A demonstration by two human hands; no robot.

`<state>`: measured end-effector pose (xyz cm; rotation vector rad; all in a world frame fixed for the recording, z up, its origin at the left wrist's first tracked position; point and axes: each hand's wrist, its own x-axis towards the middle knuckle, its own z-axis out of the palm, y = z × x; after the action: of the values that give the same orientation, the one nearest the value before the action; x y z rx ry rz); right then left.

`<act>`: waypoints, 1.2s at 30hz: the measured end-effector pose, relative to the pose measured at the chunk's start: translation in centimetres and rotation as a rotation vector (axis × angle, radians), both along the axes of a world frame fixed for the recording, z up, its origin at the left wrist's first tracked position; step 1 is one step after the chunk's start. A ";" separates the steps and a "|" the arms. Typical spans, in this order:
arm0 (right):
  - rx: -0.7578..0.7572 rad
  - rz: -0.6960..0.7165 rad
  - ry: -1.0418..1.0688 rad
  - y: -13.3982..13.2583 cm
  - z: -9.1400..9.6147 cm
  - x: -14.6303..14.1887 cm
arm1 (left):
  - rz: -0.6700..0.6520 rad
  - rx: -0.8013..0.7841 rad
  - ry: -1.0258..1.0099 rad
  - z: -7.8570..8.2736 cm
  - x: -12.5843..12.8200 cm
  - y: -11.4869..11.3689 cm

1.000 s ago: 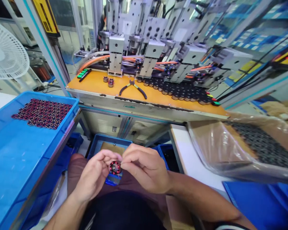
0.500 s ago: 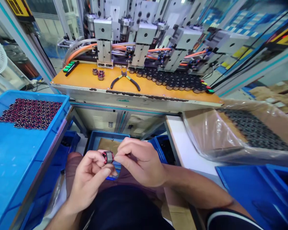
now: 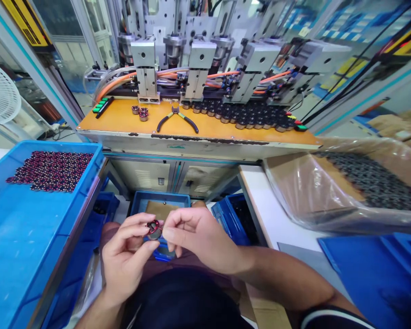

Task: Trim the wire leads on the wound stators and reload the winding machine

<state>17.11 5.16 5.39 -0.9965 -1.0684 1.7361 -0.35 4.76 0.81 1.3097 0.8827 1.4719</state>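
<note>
Above my lap, my left hand (image 3: 128, 253) grips a small motor stator (image 3: 154, 230) between thumb and fingers. It is a short grey ring with dark red windings, its open face tilted up toward me. My right hand (image 3: 195, 235) is close beside the stator's right side, thumb and forefinger pinched. Whatever lies between those fingertips is too small to make out. On the orange bench top, two or three similar stators (image 3: 143, 114) stand to the left of cutting pliers (image 3: 176, 120) with black and yellow-green handles, which lie with their handles spread.
A blue tray (image 3: 7, 228) on the left holds many wound stators. Rows of black-topped parts (image 3: 246, 116) stand on the bench beneath the machine's press heads (image 3: 202, 57). To the right is a plastic-lined carton (image 3: 291, 183) of dark parts. A blue bin (image 3: 160, 197) sits below the bench.
The stator has turned in my left hand from side-on to showing its open face. My right hand has shifted slightly down, and its fingers have curled more. The camera view has shifted slightly.
</note>
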 end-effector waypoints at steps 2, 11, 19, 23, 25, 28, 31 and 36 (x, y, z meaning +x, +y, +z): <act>-0.092 0.039 0.099 -0.1 -0.4 -0.1 | -0.063 -0.047 -0.041 -0.4 -0.2 0.0; -0.146 0.197 0.292 0.0 -2.4 -0.8 | -0.164 -0.073 -0.142 -0.8 -0.6 0.0; 0.885 -0.376 -0.359 0.9 -3.5 -0.4 | 0.156 -0.370 -0.209 -1.8 -0.4 1.6; 1.391 -0.596 -0.820 1.6 -5.0 0.5 | 0.328 -0.017 0.328 -1.6 -1.2 -0.6; 1.516 -0.581 -0.856 1.8 -5.5 0.8 | 0.252 0.163 0.486 -0.7 -1.1 -1.8; 1.698 -0.574 -0.843 1.8 -5.7 1.1 | 0.178 0.251 0.607 1.1 -0.4 -2.0; 1.788 -0.557 -0.856 1.5 -5.6 1.2 | 0.118 0.275 0.662 2.4 0.2 -1.0; 1.560 -0.431 -0.725 0.6 -5.4 1.2 | 0.055 0.317 0.663 2.0 0.2 -0.1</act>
<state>18.33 5.76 -0.02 -0.6275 -1.9100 -0.1392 -0.16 4.65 2.81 2.0894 1.1326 1.2578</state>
